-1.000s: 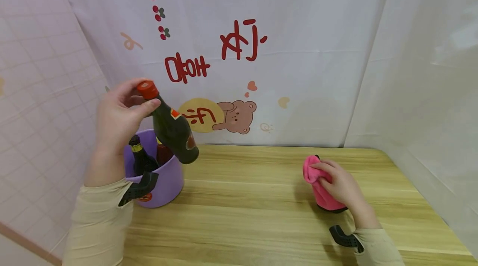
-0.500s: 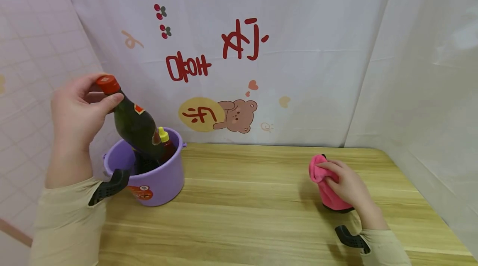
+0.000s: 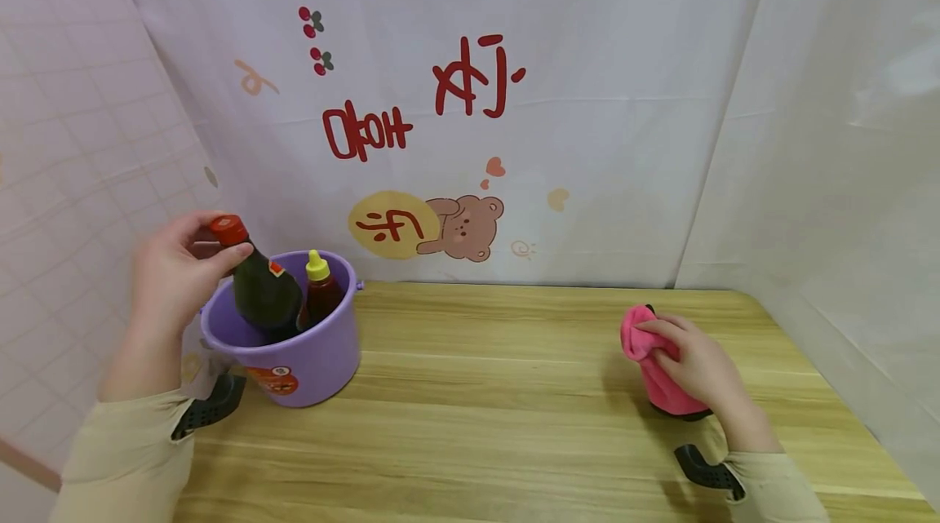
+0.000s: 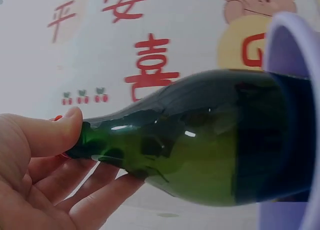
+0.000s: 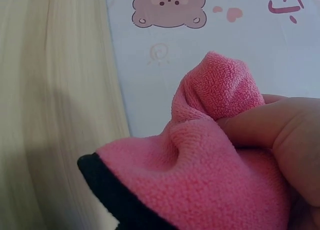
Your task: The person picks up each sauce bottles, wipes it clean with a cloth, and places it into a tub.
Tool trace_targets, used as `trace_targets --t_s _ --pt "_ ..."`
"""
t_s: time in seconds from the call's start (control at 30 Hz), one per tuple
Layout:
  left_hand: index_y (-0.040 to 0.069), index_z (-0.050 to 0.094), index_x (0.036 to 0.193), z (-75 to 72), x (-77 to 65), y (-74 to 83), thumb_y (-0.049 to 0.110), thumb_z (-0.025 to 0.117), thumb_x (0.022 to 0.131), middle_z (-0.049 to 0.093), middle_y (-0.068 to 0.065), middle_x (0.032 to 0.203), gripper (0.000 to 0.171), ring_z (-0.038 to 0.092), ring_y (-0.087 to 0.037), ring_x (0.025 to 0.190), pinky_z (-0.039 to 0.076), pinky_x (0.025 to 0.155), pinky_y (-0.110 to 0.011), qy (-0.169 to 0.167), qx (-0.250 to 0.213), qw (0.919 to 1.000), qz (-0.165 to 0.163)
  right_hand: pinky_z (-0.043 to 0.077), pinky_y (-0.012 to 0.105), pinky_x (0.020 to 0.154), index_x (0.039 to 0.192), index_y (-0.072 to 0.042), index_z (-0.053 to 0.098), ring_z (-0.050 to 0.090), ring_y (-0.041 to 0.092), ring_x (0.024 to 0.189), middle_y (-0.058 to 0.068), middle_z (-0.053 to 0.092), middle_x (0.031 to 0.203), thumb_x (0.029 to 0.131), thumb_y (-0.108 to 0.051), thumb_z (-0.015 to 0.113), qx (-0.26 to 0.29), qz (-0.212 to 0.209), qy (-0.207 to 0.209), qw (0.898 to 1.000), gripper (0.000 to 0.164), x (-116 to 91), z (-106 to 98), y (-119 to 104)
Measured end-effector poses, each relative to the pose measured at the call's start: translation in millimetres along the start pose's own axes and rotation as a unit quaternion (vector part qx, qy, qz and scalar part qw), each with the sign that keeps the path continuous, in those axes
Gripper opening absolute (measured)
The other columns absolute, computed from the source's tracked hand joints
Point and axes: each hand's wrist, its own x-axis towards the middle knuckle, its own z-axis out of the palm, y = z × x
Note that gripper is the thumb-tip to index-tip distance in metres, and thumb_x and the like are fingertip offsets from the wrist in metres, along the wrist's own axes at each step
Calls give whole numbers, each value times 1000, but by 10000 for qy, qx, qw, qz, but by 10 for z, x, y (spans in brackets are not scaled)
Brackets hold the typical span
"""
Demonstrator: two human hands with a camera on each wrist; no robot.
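A dark green glass bottle (image 3: 264,294) with a red cap hangs tilted from my left hand (image 3: 172,270), its lower part inside a purple bucket (image 3: 323,360). Thumb and fingers grip it at the neck, just under the cap, as the left wrist view shows with the green glass (image 4: 200,145). A squeeze bottle (image 3: 320,286) with a yellow nozzle cap stands in the bucket beside it. Over on the right, my right hand (image 3: 701,364) pinches a pink towel (image 3: 671,384) with black edging. The towel's fluffy folds (image 5: 220,90) bunch up between thumb and fingers in the right wrist view.
The bucket stands at the left of a wooden table (image 3: 477,401). A printed white cloth (image 3: 602,99) hangs behind the table's back edge, with further hangings at both sides. A dark-capped bottle seen earlier in the bucket is hidden now.
My left hand has carried the green bottle left, then lowered it into the bucket. My right hand has shifted slightly right with the towel.
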Motion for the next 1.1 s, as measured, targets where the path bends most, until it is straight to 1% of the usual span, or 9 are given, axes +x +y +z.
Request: trace_targets --t_s 0.1,0.27,0.37,0.53,0.6,0.67,0.77,0.87,1.1 --pt "2 62 124 52 -40 -69 20 76 88 56 24 84 43 52 17 72 43 61 -10 -149 105 9998 7 51 63 76 113 -9 70 61 48 101 25 60 117 75 5 79 -13 -19 -15 10000 41 -7 -8 17" --pt "-1 62 121 144 -101 -178 16 76 88 68 -12 100 40 51 16 72 44 60 -10 -292 173 9994 86 51 62 76 113 -9 70 61 48 101 25 60 117 75 5 79 -60 -41 -56 10000 41 -11 -17 46" --pt "-2 62 120 195 -132 -240 15 77 87 66 -24 107 39 49 16 73 44 60 -9 -346 221 9991 91 51 62 76 112 -9 71 61 48 101 25 60 117 75 5 79 -110 -36 -69 9999 40 -10 -25 65" --pt "-2 63 119 274 -160 -345 13 78 86 67 -25 107 39 50 12 75 44 60 -10 -451 380 9982 60 51 62 76 112 -9 70 61 47 100 23 61 115 75 5 79 -154 -7 -63 9999 41 2 -35 94" --pt "-2 63 117 305 -164 -385 12 78 85 67 -25 106 38 58 1 77 44 60 -11 -456 472 9978 112 51 62 75 112 -9 71 62 47 100 23 61 115 75 5 79 -149 -4 -59 9999 41 8 -33 98" --pt "-2 63 117 333 -169 -420 11 79 84 68 -25 105 39 65 -15 81 44 59 -12 -470 559 9972 154 51 62 76 112 -9 71 61 47 100 23 61 115 75 5 79 -129 -3 -68 9999 40 13 -28 99" --pt "-3 63 117 361 -180 -462 11 79 84 67 -25 105 39 67 -36 90 44 59 -13 -515 616 9966 192 51 63 76 112 -9 71 61 47 100 23 61 115 75 4 79 -128 -27 -67 9999 40 19 -17 98" --pt "-3 62 115 377 -186 -493 10 79 84 67 -25 105 39 65 -42 93 45 60 -16 -611 624 9960 168 51 62 75 111 -9 71 62 46 99 23 62 114 75 5 79 -133 -22 -75 9999 40 24 -7 95" --pt "-4 60 114 407 -196 -531 12 79 83 66 -27 107 40 64 -44 97 49 68 -31 -916 748 9930 20 51 61 77 112 -11 71 63 44 99 21 62 113 76 4 78 -74 -14 -96 9999 40 49 8 85"
